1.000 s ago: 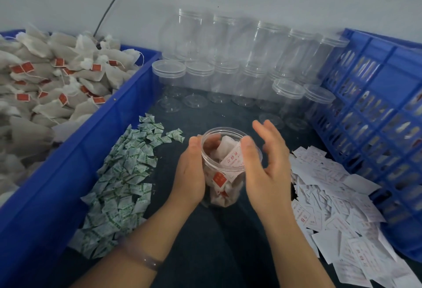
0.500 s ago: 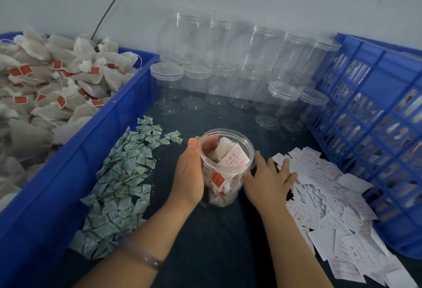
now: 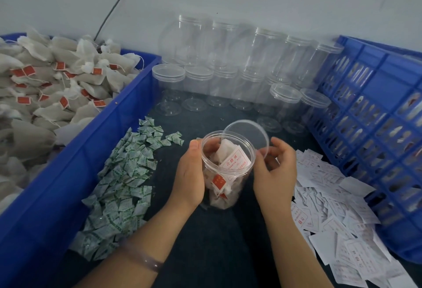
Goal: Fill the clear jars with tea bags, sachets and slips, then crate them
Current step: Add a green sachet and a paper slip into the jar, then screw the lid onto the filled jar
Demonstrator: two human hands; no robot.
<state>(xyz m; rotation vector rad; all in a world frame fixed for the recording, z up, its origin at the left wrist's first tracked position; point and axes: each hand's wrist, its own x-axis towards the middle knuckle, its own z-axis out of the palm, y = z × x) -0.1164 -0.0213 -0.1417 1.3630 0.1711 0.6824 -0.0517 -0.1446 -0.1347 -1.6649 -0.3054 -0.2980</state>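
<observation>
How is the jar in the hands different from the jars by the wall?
The held jar holds tea bags and a slip; the wall jars are empty. The held jar is open, its lid tilted at the rim in the right hand; the wall jars are lidded. Both are clear and round.

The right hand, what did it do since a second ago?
The right hand dipped to the table beside the pile of white paper slips, came up holding a clear round plastic lid and brought it, tilted, to the rim of the clear plastic jar of tea bags. The left hand kept gripping the jar.
</observation>
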